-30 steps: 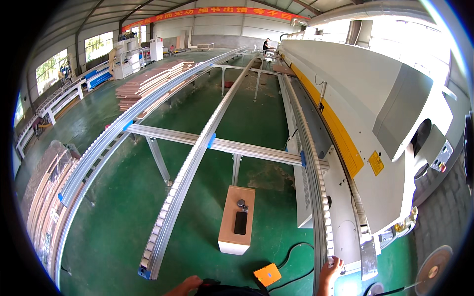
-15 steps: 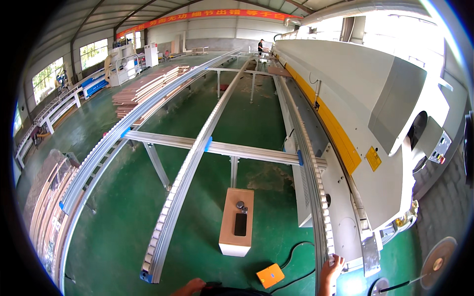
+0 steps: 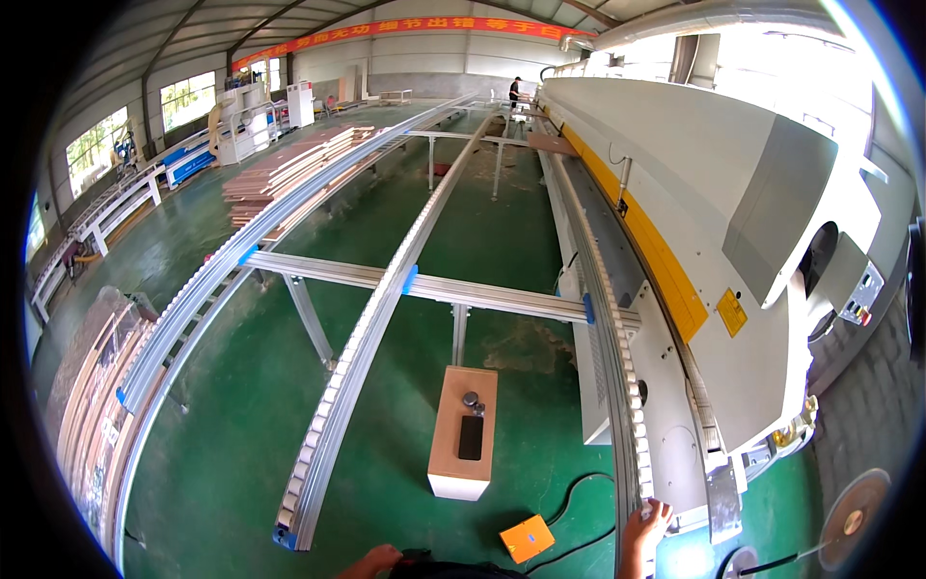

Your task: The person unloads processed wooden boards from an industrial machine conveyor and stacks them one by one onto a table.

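My right hand point(image 3: 649, 524) rests on the near end of the right-hand roller rail point(image 3: 617, 386), its fingers curled over the white rollers. At the lower edge, my left hand point(image 3: 382, 558) is held close to my body beside something dark; its fingers are mostly hidden. A long white machine point(image 3: 675, 183) with a yellow strip runs along the rail's right side. Far down the line, a brown panel point(image 3: 551, 143) lies across the rail by the machine. Another person in dark clothes point(image 3: 515, 92) stands beyond it.
A middle roller rail point(image 3: 362, 362) and a left one point(image 3: 198, 309) are joined by an aluminium crossbar point(image 3: 463, 291). Between the rails stands a box point(image 3: 451, 400) with a phone point(image 3: 470, 439) on top. An orange foot-pedal-like box point(image 3: 527, 538) with a cable lies on the green floor. Board stacks point(image 3: 299, 164) sit left.
The view has shifted slightly. The far person's arm now reaches out toward the machine side. My hands stay in nearly the same places.
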A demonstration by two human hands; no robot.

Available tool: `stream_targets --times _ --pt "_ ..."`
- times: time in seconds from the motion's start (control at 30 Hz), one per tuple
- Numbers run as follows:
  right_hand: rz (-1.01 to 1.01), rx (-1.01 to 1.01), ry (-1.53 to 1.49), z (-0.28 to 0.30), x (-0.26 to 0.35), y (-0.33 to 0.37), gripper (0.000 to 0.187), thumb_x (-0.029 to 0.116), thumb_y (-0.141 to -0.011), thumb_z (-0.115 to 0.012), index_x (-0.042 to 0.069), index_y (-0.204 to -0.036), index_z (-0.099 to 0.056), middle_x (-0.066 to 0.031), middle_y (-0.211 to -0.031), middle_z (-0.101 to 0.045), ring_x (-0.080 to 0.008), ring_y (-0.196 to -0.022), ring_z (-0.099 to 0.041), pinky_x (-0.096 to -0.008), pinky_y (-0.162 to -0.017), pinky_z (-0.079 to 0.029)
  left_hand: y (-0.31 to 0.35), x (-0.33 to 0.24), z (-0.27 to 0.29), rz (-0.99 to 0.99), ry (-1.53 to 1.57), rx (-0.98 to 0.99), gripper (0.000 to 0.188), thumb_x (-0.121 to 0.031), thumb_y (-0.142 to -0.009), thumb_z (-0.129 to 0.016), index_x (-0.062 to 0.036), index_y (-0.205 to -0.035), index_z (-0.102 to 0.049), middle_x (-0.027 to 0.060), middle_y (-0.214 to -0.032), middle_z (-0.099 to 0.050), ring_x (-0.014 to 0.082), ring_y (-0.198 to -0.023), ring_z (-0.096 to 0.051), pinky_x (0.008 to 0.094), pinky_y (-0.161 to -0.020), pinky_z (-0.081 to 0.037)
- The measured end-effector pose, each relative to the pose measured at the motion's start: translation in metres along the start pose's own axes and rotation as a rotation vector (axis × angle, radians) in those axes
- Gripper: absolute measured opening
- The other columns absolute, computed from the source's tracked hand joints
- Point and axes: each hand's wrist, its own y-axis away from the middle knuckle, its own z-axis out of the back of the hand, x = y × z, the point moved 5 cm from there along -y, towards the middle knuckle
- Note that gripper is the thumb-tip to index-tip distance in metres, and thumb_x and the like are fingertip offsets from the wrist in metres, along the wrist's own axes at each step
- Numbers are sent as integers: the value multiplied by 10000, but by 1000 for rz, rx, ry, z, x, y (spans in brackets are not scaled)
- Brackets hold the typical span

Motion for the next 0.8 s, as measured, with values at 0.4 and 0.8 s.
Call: stream_targets --times 0.4,0.8 --pt "-18 -17 44 4 5 -1 306 22 -611 -551 11 -916 -563 -183 -935 -521 -377 -954 -482 -480 -900 -383 3 -17 4 -97 -169 79 364 -371 -791 -503 -48 -800 -670 177 -808 -650 346 -775 -629 442 -705 -493" --pt "-86 -29 37 0 -2 0 291 15 -618 -540 28 -907 -571 -174 -949 -515 -380 -965 -478 -497 -852 -419 6 -25 4 -180 -212 2 314 -338 -815 -545 -54 -769 -671 98 -706 -643 216 -630 -613 370 -600 -487"
